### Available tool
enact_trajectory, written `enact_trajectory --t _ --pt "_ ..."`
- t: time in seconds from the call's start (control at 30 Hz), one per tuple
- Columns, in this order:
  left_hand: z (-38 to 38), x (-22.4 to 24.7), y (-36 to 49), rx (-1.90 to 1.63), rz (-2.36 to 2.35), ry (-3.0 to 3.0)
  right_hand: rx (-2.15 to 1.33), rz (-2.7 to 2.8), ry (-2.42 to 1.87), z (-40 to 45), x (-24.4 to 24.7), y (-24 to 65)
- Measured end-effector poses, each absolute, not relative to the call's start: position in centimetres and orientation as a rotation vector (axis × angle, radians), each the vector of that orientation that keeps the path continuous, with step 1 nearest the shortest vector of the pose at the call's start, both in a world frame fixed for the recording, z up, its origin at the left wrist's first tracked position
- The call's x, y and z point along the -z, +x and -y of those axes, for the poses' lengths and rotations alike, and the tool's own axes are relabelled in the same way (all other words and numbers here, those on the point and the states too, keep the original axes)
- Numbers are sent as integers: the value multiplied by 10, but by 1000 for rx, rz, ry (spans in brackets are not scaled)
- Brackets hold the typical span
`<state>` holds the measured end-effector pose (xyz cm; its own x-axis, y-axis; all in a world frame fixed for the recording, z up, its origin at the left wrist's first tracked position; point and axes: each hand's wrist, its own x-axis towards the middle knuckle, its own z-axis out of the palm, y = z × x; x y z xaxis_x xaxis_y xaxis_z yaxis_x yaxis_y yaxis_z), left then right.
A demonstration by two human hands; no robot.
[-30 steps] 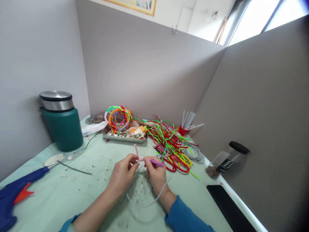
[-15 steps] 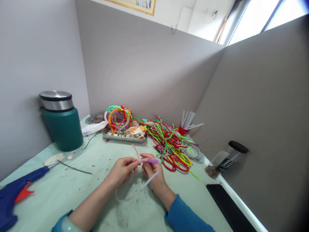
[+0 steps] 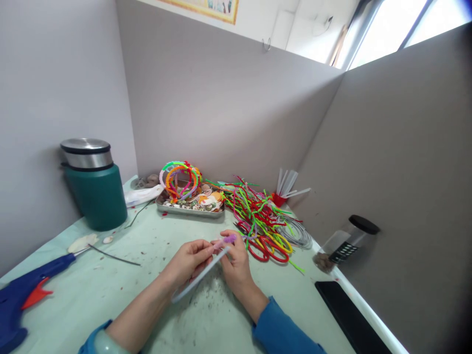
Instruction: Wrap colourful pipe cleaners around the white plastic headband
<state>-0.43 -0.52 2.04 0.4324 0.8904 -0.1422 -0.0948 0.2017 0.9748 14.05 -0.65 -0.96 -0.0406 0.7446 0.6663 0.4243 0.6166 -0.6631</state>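
Observation:
Near the middle of the green table, my left hand [image 3: 192, 258] pinches the pink end of a fuzzy stem. My right hand [image 3: 235, 260] is closed around the stem's other part, where a purple stretch [image 3: 229, 239] shows between the fingers. A pale, whitish curved band [image 3: 201, 277] slants below the stem, in front of both hands, its lower end near my left wrist. The two hands almost touch, and the fingers hide where band and stem meet.
Behind lie a metal tray [image 3: 191, 212] of shells with colourful hoops, tangled fuzzy stems [image 3: 254, 206] and red-handled scissors [image 3: 259, 250]. A green bottle [image 3: 98, 194] and blue glue gun [image 3: 44, 275] are left; a jar [image 3: 346, 243] and black slab [image 3: 350, 314] right.
The upright pink tip between my hands is no longer visible. The pale band has swung up across the front of my hands, and my right fingers have shifted up over the purple part.

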Motion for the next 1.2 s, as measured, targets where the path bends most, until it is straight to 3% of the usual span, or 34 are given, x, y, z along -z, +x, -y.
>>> enact_trajectory --t 0.77,1.2 --pt "2 -16 -4 -951 -927 977 -372 1604 -986 17 2 136" --pt "6 -9 1 -1099 -1326 1650 -391 1624 -979 18 4 133"
